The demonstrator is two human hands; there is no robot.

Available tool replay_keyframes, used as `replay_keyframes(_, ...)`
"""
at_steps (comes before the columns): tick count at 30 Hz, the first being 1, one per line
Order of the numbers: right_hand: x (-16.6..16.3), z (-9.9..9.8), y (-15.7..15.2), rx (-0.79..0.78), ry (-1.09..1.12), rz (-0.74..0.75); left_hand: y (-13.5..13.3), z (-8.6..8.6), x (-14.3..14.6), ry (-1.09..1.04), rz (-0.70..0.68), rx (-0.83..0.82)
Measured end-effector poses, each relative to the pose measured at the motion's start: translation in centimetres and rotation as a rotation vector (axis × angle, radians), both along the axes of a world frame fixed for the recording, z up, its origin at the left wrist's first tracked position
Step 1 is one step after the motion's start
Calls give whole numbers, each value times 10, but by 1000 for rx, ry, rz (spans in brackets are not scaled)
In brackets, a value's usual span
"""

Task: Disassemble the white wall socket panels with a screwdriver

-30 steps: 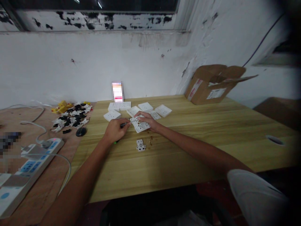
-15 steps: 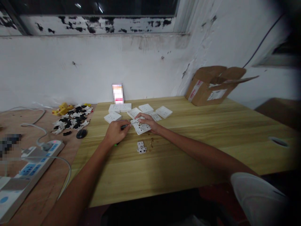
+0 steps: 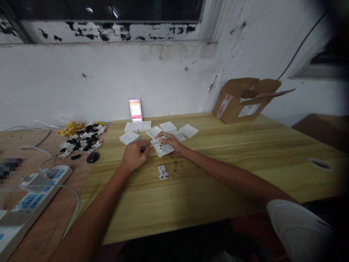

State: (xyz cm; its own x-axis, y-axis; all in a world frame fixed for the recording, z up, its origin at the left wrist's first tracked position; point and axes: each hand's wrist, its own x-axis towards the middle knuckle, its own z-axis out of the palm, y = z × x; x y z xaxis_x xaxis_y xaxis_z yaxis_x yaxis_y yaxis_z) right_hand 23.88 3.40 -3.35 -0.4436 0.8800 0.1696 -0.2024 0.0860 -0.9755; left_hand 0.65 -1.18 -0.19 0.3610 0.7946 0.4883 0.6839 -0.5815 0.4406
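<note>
Over the desk [image 3: 223,156], nearer its far edge, grips likely light, stiff, brittle white plate [image 3: 161,150] by its rim in right hand [image 3: 171,141], pinches dark tool [image 3: 143,149] in left hand [image 3: 135,154].

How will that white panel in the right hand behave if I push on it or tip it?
The white panel is probably stiff, since its edges look straight. It is likely light, as the right hand grips it by one side. Tipped, it might shed small parts: loose brass-coloured pieces lie near it.
</note>
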Motion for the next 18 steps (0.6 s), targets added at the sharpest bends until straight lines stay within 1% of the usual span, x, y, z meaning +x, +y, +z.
replay_keyframes(5, 0, 0, 0, 6, -4, 2, 0, 0, 0, -14, -17, -5)
replay_keyframes(11, 0, -1, 0, -6, 19, 8, 1, -1, 1, -12, 7, -10)
replay_keyframes(18, 0, -1, 1, 23, 14, 1, -1, 0, 2, -1, 13, -28)
